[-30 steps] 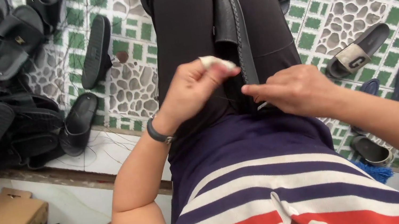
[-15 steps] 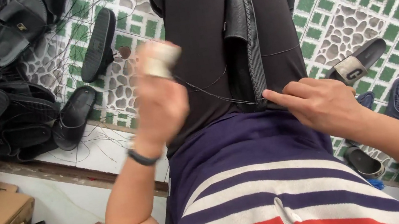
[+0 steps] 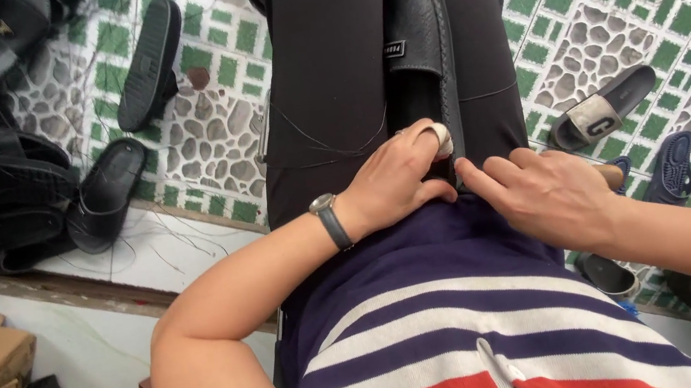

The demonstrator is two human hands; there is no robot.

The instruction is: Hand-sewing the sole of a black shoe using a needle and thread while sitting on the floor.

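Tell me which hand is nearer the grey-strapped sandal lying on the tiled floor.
Right. The right hand rests on the lap, just beside and below the sandal. The left hand lies farther off, across the black slipper on the lap.

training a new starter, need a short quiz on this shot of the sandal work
1. True or false: the sandal lies between the person's legs.
2. Which hand wears the watch? A) left hand B) right hand
3. What thin thing runs across the leg above the left hand?

Key
1. True. It stands on edge between the legs, both hands at its near end.
2. A. The watch sits on the left wrist; that hand also has a taped fingertip.
3. A thread, drooping in a shallow curve towards the sandal.
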